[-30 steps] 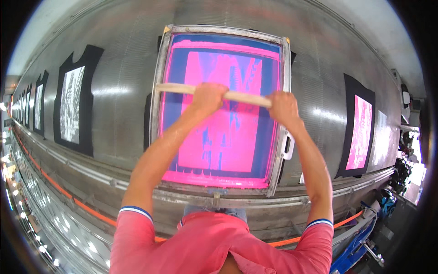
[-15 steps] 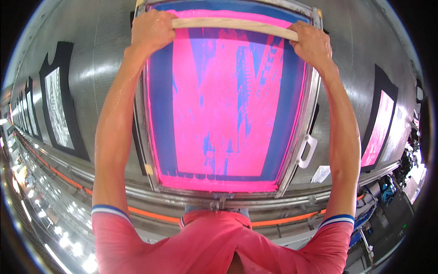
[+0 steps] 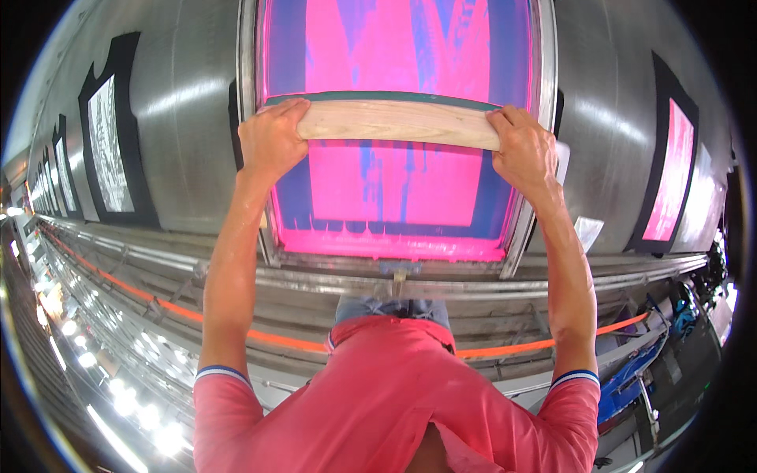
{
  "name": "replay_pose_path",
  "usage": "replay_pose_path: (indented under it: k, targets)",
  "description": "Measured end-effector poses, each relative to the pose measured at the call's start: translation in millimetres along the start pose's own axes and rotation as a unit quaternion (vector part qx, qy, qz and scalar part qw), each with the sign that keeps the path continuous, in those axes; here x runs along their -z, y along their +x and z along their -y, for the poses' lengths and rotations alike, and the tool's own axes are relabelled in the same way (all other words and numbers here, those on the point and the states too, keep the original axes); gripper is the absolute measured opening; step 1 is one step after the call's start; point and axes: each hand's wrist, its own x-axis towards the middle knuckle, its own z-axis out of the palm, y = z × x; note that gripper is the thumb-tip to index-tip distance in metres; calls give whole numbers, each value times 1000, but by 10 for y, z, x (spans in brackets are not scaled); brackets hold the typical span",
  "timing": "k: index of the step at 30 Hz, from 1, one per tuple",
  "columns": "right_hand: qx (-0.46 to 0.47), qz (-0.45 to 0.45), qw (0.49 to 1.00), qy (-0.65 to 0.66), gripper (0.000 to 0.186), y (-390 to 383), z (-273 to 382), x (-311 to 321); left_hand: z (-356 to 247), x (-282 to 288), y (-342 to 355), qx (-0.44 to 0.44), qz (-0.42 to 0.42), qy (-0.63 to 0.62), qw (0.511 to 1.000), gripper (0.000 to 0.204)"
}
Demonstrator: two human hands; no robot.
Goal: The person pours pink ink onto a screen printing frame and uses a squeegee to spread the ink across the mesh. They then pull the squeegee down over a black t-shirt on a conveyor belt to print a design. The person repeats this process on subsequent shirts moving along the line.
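Note:
A metal-framed printing screen (image 3: 249, 94) lies on the long steel table, its mesh covered in pink ink with blue patches. Across it, a little above its middle, rests a squeegee with a pale wooden handle (image 3: 398, 124) and a dark green blade edge. My left hand (image 3: 272, 140) grips the handle's left end. My right hand (image 3: 523, 147) grips its right end. A band of thick pink ink (image 3: 394, 244) lies along the screen's near edge.
Black garments lie flat on the table: one with a grey-white print (image 3: 110, 146) to the left, one with a pink print (image 3: 670, 169) to the right, more farther left. An orange strip (image 3: 158, 298) runs along the table's near rail. Blue equipment (image 3: 631, 382) stands lower right.
Both hands have pulled the squeegee from the screen's far edge back toward me. The view has closed in on the screen.

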Motion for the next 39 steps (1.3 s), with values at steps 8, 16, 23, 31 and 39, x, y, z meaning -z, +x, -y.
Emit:
replay_pose_path:
  k: [8,16,23,31,39]
  targets:
    - [-3,29,999,40,29,-1481,619,-115,-464,37,-1697,29,41,-30,998,49]
    - [-10,59,998,11,21,-2013,830,-183,-648,158,-2232,36,83,-54,994,47]
    - [-59,103,931,344,72,-1680,456,101,-904,324,-1944,3,187,45,981,40]
    - [-326,-158,906,217,55,-875,-700,-241,-1575,-52,-1859,2,129,-58,990,34]
    - [-478,-99,797,356,33,-679,-881,-292,-1623,-47,-1825,20,169,-82,982,28]
